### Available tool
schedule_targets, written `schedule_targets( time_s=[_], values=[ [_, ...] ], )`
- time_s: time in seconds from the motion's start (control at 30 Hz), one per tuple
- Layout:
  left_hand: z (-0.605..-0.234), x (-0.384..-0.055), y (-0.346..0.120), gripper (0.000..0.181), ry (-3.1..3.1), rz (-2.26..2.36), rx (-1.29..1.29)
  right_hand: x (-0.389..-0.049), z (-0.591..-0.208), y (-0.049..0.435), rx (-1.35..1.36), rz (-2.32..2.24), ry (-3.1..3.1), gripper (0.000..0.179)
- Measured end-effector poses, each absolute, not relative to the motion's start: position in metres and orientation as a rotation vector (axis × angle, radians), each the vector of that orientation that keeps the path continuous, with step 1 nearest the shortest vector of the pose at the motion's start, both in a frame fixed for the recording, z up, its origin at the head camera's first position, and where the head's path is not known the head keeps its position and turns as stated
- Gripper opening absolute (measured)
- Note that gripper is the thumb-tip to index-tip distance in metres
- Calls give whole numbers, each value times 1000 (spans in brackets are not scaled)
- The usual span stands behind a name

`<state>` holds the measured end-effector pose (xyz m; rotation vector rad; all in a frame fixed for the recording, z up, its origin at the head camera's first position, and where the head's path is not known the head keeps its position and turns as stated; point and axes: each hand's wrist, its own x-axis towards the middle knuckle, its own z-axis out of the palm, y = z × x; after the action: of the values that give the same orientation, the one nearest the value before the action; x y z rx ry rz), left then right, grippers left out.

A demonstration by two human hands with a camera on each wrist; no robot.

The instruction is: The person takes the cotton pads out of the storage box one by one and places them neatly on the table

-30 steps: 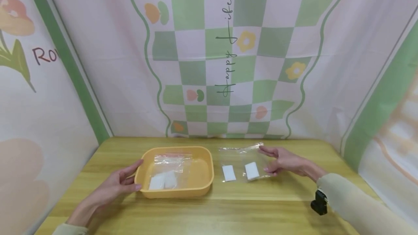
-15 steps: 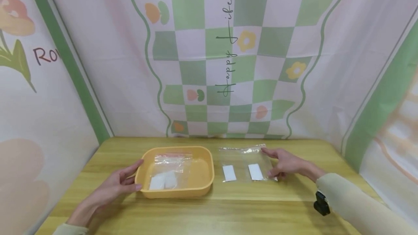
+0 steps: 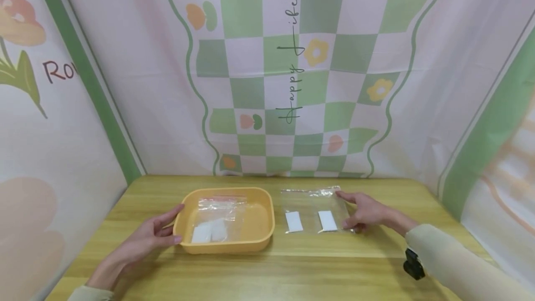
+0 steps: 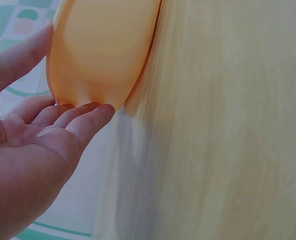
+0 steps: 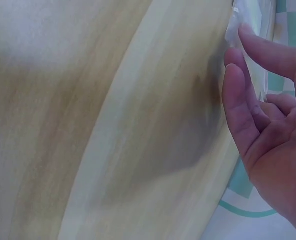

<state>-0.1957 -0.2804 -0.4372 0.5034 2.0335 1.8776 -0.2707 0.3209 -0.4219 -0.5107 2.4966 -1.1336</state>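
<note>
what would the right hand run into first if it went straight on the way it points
First the nearest clear bag, whose edge the right hand seems to touch. Beyond it, roughly in line, lie the next clear bag and then the yellow tray, though the hand's height is hard to judge.

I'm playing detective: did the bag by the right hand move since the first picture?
Yes. In the head view, the bag by the right hand moved slightly right, away from the other bag, which stayed put.
</note>
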Motion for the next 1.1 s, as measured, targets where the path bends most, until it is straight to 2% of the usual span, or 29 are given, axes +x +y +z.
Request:
schedule_targets(
  time_s=[0.5, 0.67, 0.9, 1.0, 1.1],
  values=[
    [-441, -195, -284, 89, 2034, 1891, 515, -274, -417, 320, -529, -1056, 2555, 96],
    [-442, -194, -285, 89, 2047, 1885, 501, -267, -393, 305, -530, -1070, 2632, 74],
    [-443, -194, -285, 90, 2038, 1888, 498, -256, -349, 241, -611, -1047, 2721, 28],
    [-442, -195, -283, 90, 2044, 1886, 504, -254, -337, 208, -708, -1067, 2715, 20],
    [-440, -196, -282, 91, 2055, 1883, 516, -256, -332, 175, -818, -1083, 2683, 19]
  ],
)
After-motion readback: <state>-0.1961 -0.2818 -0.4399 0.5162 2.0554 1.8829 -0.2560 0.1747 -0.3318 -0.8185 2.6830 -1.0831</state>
